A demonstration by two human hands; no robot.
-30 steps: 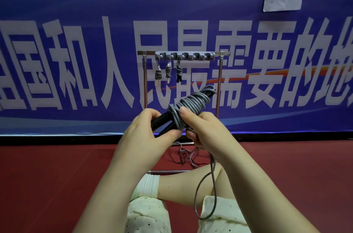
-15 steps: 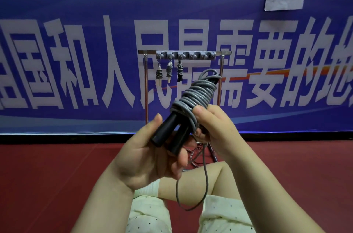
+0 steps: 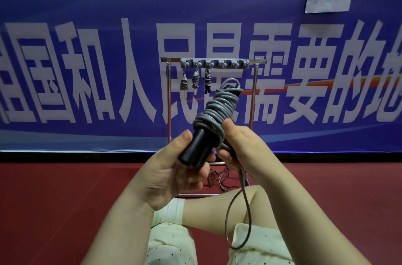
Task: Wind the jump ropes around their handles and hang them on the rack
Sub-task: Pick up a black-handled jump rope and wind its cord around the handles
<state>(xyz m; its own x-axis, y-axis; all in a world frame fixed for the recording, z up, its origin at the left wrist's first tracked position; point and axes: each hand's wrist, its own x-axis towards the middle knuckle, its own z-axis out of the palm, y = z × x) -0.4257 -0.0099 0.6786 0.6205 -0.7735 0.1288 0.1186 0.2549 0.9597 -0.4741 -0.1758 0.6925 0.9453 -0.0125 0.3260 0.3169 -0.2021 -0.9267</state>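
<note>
A: Where is the rope [image 3: 215, 110]?

B: Up in front of the person, in both hands. Most of the grey rope is wound round the two black handles [image 3: 195, 149].

A: What are the hands doing?

B: The left hand [image 3: 174, 175] is closed round the bottom of the handles. The right hand [image 3: 243, 147] is pinching the rope, thumb on the coil. The hands are close together.

A: Is the winding done?

B: I think not yet. A loose loop [image 3: 238, 221] hangs down over the lap. That bit needs winding.

A: And the rack [image 3: 213, 61]?

B: It stands on the red floor [image 3: 65, 199], behind the hands, by the blue banner [image 3: 87, 4]. Three small bundles [image 3: 195, 82] hang on its left hooks. The other hooks look free.

A: So what is left?

B: Finish the loop, then hang this one. I can see thin cords [image 3: 217, 177] on the floor by the rack, maybe more ropes.
</note>
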